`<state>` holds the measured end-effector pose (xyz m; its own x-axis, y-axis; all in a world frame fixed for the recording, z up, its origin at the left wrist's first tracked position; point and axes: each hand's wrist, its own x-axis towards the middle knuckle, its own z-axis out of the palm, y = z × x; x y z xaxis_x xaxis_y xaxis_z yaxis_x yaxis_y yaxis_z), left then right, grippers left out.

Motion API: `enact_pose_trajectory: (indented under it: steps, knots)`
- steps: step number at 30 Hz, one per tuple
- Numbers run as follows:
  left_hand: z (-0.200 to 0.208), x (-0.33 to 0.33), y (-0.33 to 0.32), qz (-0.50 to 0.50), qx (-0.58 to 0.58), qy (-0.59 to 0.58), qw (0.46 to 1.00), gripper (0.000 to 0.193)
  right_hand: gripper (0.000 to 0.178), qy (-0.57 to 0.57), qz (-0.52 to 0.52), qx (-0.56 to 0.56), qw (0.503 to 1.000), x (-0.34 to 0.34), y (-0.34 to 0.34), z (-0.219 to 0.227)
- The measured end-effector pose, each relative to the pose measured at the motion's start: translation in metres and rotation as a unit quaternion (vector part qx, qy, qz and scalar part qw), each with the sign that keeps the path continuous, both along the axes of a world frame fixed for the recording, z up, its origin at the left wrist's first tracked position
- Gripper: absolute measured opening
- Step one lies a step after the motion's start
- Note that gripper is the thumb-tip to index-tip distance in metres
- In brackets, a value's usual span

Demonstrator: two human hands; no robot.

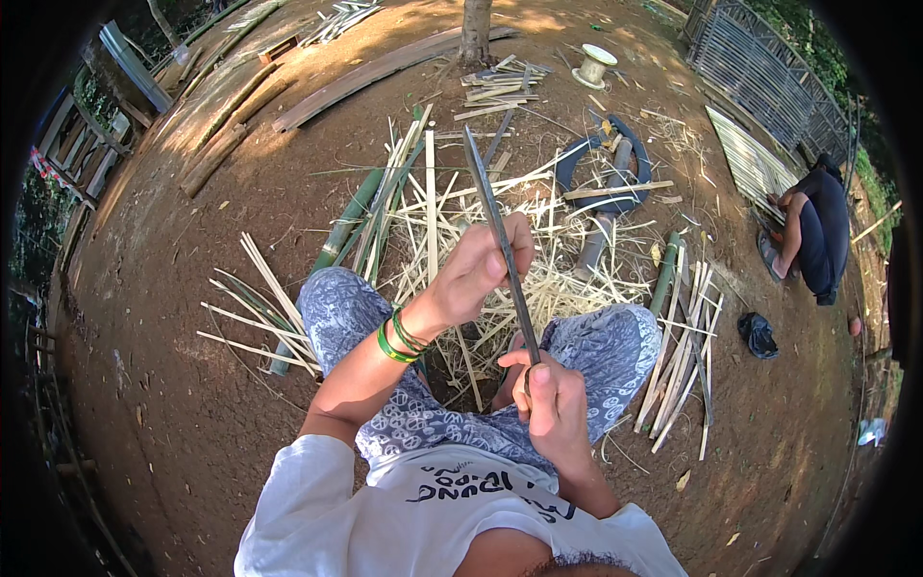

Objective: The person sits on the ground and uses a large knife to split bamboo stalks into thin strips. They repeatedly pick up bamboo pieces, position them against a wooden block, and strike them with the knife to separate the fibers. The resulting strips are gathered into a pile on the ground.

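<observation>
Knife (519, 306), central, tip toward 11 o'clock: right hand (556, 409) grasps its lower end, left hand (476, 274) its blade. Probable step: blade checking; next move calls for steady support.

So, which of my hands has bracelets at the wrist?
Your left hand, on the middle of the dark blade: green bracelets circle its wrist. Your right hand, at the blade's near end, has a bare wrist.

Here's the knife (493, 213) in both hands, left hand (471, 276) ahead of right hand (553, 404); strip heap (553, 276) before the knees (611, 346), one bundle (273, 283) left, another bundle (681, 358) right (a ring (636, 144) beyond, rightward), tree trunk (475, 34) farther ahead, co-worker (825, 231) far right beside a panel (750, 159).
</observation>
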<state>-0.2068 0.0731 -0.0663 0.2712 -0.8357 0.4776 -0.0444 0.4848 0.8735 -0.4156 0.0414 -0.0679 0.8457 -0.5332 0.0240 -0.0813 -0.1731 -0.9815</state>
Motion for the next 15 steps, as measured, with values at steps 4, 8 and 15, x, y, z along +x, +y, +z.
enact_pose_trajectory:
  steps: [4,8,15]
  knots:
    - [0.000,0.000,-0.003,0.011,-0.011,-0.003,1.000,0.076,0.041,-0.007,0.007,0.002,1.000,0.001,-0.003,-0.004]
    - [-0.001,0.005,-0.001,-0.007,0.009,-0.017,1.000,0.077,0.042,-0.007,0.002,0.012,1.000,0.003,-0.002,-0.003]
    - [0.014,0.008,0.002,0.236,-0.078,-0.097,0.964,0.073,0.042,-0.029,-0.009,-0.022,0.999,0.006,-0.001,-0.002]
